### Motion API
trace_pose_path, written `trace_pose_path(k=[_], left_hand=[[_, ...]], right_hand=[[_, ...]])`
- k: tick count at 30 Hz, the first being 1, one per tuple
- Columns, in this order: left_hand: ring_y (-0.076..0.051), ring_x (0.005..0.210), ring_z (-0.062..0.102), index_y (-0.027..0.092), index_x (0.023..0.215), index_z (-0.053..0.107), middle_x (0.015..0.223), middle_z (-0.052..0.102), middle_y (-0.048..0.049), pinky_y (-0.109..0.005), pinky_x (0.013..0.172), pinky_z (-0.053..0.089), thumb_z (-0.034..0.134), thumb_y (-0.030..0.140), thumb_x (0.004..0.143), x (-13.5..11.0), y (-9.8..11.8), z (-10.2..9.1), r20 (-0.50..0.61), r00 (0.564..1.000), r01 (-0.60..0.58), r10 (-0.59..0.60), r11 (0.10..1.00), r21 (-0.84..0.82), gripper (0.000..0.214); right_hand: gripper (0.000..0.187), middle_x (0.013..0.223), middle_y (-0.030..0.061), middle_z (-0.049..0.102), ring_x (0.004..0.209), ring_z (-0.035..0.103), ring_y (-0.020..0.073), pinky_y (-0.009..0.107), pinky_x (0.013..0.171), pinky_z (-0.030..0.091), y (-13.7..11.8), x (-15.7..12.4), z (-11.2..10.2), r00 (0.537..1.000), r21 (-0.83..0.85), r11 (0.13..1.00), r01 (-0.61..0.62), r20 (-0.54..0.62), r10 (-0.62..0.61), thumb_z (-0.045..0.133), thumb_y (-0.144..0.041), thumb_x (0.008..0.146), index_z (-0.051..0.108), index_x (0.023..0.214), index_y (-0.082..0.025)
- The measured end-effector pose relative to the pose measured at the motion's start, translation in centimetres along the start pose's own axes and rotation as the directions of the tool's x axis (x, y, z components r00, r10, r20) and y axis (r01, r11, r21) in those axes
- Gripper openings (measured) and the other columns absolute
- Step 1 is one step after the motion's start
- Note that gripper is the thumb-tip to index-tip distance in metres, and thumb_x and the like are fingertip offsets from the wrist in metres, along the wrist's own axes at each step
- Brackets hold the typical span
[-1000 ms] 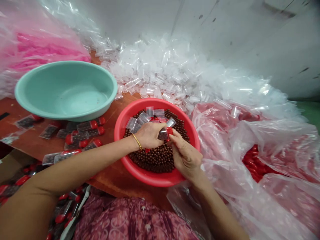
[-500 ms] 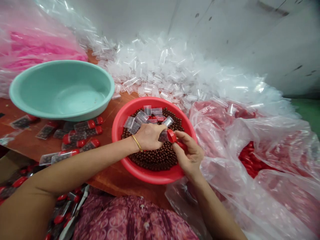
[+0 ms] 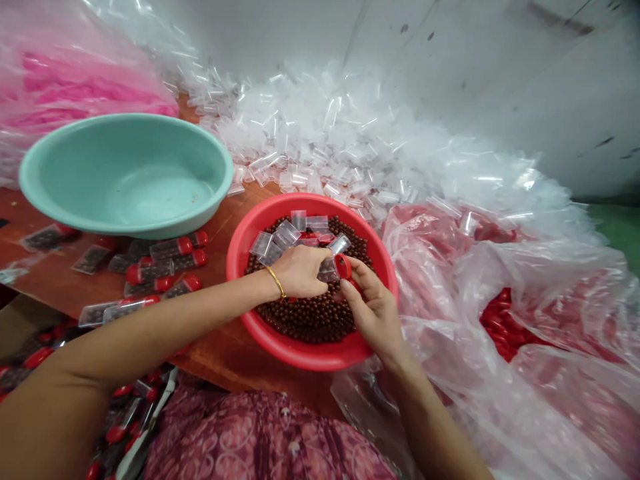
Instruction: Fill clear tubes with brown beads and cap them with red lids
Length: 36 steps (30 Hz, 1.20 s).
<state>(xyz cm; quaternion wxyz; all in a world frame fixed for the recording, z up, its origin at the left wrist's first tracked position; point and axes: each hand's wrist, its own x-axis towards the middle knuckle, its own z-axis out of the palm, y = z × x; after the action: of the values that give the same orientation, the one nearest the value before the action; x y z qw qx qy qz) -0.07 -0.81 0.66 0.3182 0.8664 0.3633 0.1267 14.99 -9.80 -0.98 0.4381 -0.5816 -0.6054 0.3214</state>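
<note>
Over a red basin (image 3: 320, 359), my left hand (image 3: 299, 272) is closed around a small clear plastic container (image 3: 328, 270) that has dark balls inside. A red cap (image 3: 343, 266) sits at the container's right end. The thumb and fingers of my right hand (image 3: 376, 308) pinch that cap; whether it is fully seated cannot be made out. Beneath both hands, brown balls (image 3: 305, 321) fill the basin. Several clear empty containers (image 3: 287, 233) and a few red caps lie on top of the balls, just beyond my left hand.
A teal basin (image 3: 125, 230) stands at the left. Several filled, red-capped containers (image 3: 170, 248) lie in front of it, with more below the table edge. Loose clear containers (image 3: 320, 133) are heaped along the wall. At the right, a plastic bag (image 3: 565, 267) holds red caps (image 3: 503, 327).
My right hand has shifted slightly at the cap, which has turned a little toward me. My left hand keeps its hold on the container. The whole view has moved slightly.
</note>
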Motion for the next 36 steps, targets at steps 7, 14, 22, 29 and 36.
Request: trace_pose_path(k=[7, 14, 22, 29, 36], left_hand=[[-0.021, 0.069, 0.063, 0.018, 0.085, 0.064, 0.074, 0.069, -0.0040, -0.027, 0.059, 0.044, 0.054, 0.022, 0.064, -0.2, 0.1, 0.2, 0.014, 1.000, 0.006, -0.006, 1.000, 0.023, 0.024], [-0.023, 0.070, 0.066, 0.018, 0.084, 0.063, 0.076, 0.070, -0.0057, -0.030, 0.061, 0.048, 0.053, 0.023, 0.067, -0.3, 0.5, 0.4, 0.000, 0.996, 0.093, -0.093, 0.994, 0.052, 0.021], [-0.026, 0.078, 0.068, 0.018, 0.090, 0.063, 0.079, 0.071, -0.0086, -0.032, 0.067, 0.051, 0.048, 0.028, 0.076, -0.3, 0.6, 1.1, -0.055, 0.989, 0.142, -0.138, 0.985, 0.097, 0.022], [-0.023, 0.074, 0.067, 0.017, 0.087, 0.063, 0.077, 0.070, -0.0073, -0.029, 0.063, 0.049, 0.054, 0.028, 0.072, 0.2, 0.4, 0.7, -0.058, 0.996, 0.071, -0.069, 0.996, 0.044, 0.021], [-0.028, 0.078, 0.068, 0.016, 0.095, 0.064, 0.083, 0.071, -0.0097, -0.035, 0.068, 0.053, 0.057, 0.027, 0.070, 0.0, 0.8, 0.7, 0.087, 0.994, -0.081, 0.068, 0.983, 0.162, 0.029]], right_hand=[[0.037, 0.088, 0.0051, 0.072, 0.066, 0.065, 0.0144, 0.027, 0.067, 0.056, 0.9, 0.1, 0.0, 0.958, -0.462, 0.863, 0.203, -0.088, -0.273, 0.048, -0.022, 0.088, 0.059, 0.123, -0.020], [0.054, 0.089, 0.0094, 0.071, 0.072, 0.067, 0.0187, 0.031, 0.069, 0.056, 1.5, 0.1, 0.3, 0.833, -0.733, 0.535, 0.421, 0.078, -0.548, 0.040, -0.011, 0.088, 0.039, 0.142, -0.017], [0.058, 0.087, 0.0126, 0.069, 0.073, 0.066, 0.0198, 0.030, 0.065, 0.056, 0.7, 0.7, 0.5, 0.825, -0.648, 0.570, 0.506, 0.169, -0.540, 0.042, -0.009, 0.087, 0.031, 0.144, -0.010], [0.033, 0.074, 0.0054, 0.070, 0.062, 0.065, 0.0150, 0.025, 0.059, 0.053, -0.6, 2.0, -1.2, 0.864, -0.511, 0.719, 0.471, 0.104, -0.492, 0.043, -0.023, 0.091, 0.062, 0.117, -0.016], [0.052, 0.061, 0.0012, 0.059, 0.054, 0.057, 0.0124, 0.025, 0.054, 0.047, -0.5, 4.7, -0.4, 0.969, -0.115, 0.981, 0.156, -0.177, -0.174, 0.027, -0.052, 0.095, 0.066, 0.091, -0.019]])
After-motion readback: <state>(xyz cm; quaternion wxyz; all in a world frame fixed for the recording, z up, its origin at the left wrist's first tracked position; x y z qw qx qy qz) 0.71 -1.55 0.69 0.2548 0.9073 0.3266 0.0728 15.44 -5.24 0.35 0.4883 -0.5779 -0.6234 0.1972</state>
